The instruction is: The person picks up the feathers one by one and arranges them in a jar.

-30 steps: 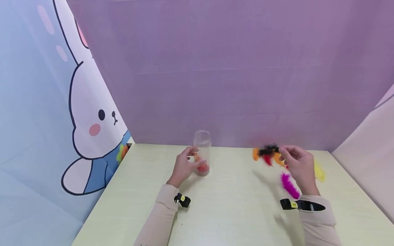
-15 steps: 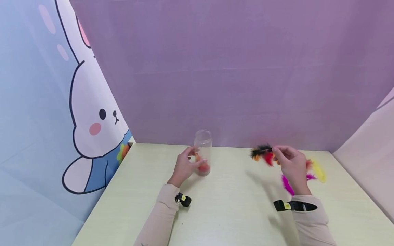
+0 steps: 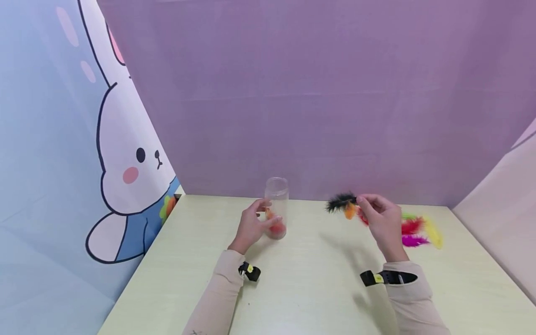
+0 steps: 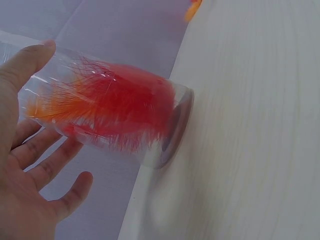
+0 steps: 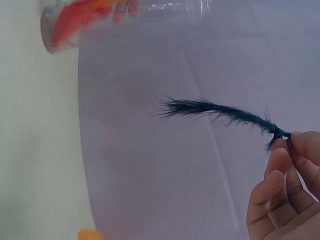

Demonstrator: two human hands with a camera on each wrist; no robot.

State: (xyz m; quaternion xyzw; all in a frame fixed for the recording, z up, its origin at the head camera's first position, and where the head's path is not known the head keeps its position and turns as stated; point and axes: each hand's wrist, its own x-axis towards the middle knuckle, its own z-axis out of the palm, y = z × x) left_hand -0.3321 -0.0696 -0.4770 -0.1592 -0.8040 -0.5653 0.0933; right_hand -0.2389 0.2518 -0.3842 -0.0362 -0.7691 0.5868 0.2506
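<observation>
Upright on the table stands a clear cylindrical jar (image 3: 277, 188), with red and orange feathers (image 4: 125, 105) in its lower part. My left hand (image 3: 250, 227) holds the jar from its left side, thumb and fingers around the wall. To the right, my right hand (image 3: 383, 228) pinches a black feather (image 3: 341, 203) by its quill end, in the air. The feather's free tip points left, towards the jar. In the right wrist view the black feather (image 5: 220, 110) lies roughly level between thumb and fingertips.
Behind and beside the right hand several feathers lie on the table (image 3: 310, 288): orange (image 3: 350, 212), red (image 3: 412, 226), magenta (image 3: 414, 241) and yellow (image 3: 433, 233). The hand hides part of them. A purple cloth (image 3: 318, 102) rises behind the table, a rabbit-print cloth (image 3: 121, 139) at left.
My right hand has moved left towards the jar with the black feather, uncovering red and magenta feathers on the table. The left hand has stayed on the jar.
</observation>
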